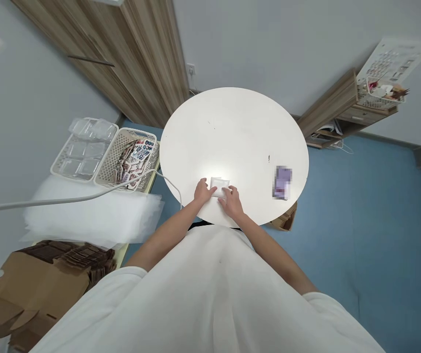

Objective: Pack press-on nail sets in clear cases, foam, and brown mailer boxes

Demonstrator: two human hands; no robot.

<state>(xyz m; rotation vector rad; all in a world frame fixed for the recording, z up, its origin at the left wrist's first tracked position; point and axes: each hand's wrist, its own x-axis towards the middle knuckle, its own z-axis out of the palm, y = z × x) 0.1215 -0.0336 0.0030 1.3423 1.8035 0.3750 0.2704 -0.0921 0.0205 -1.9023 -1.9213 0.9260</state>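
A small, flat, white wrapped packet lies near the front edge of the round white table; what it contains cannot be made out. My left hand grips its left side, thumb on the edge and fingers curled. From the right, my right hand holds the packet's right side between thumb and fingers. A purple item, blurred by pixelation, rests further right on the tabletop.
Left of the table are a basket of clear plastic packs, a basket of printed cards, translucent white sheets and folded cardboard boxes. A white cable arcs to the table's edge. A cardboard box stands below right.
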